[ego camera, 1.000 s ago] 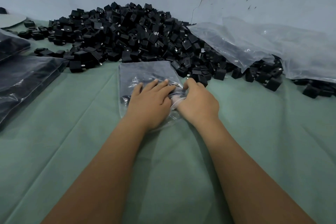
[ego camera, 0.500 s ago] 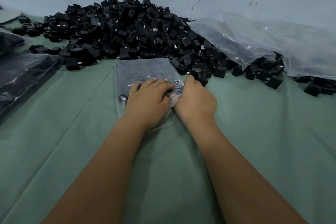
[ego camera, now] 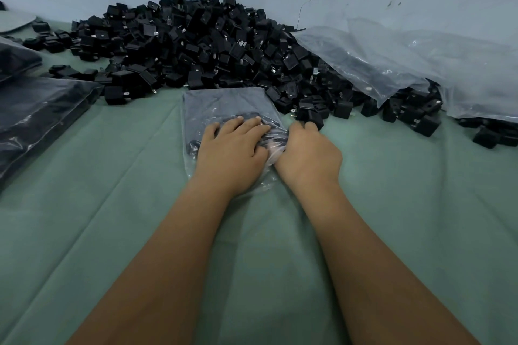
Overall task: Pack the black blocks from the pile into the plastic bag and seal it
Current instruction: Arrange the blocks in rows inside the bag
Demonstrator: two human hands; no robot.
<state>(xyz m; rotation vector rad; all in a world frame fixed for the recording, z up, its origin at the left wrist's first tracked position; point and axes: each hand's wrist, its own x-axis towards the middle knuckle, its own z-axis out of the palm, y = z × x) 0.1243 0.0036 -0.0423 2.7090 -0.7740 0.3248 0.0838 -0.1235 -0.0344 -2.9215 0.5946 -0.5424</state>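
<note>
Black plastic blocks (ego camera: 196,45) heaped at upper centre, clear plastic bag (ego camera: 224,109) just below them on the green cloth (ego camera: 112,176).
At mid-frame the left hand (ego camera: 232,154) presses flat, fingers straight, on the bag; the right hand (ego camera: 308,157), touching its right edge, curls its fingers at a block, grip unclear. Clear bags (ego camera: 420,64) lie upper right.
</note>
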